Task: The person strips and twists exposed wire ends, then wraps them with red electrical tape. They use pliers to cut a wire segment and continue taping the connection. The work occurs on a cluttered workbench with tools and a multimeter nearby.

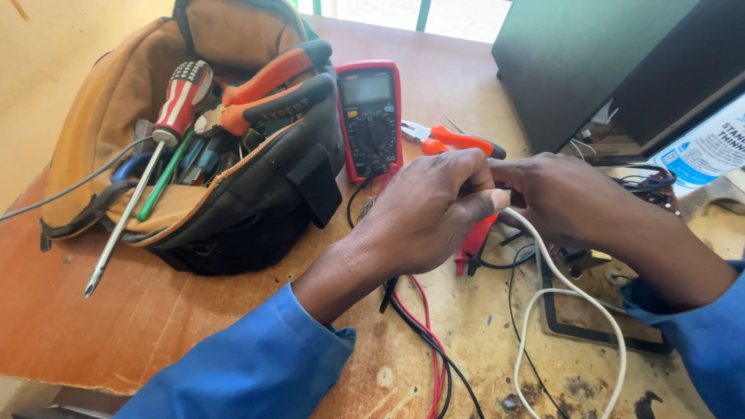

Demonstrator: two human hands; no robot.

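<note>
L hand (431,209) and R hand (563,194) meet at centre of the wooden surface (155,318), knuckles up, fingertips nearly touching. Both pinch the end of a white cable (543,293): L grip closed on it w/ thumb and forefinger, R grip closed on the same end from the other side; the exact contact pt is hidden by the fingers. The cable drops from the hands, loops toward the near edge and runs off the bottom. Blue sleeves on both arms.

Just behind L hand stands a red multimeter (370,118), screen blank, leaning on a tan-and-black tool bag (256,194). Its red and black leads (431,349) run under L wrist to the near edge. Bag is open, packed w/ tools: a screwdriver w/ red-white striped handle (174,109), shaft sticking out over the surface, and orange-handled pliers (272,89) on top. Small orange-handled cutters (454,140) lie right of the meter, just behind the hands. Dark speaker cabinet (590,62) at far right, thin black wires under R hand.
</note>
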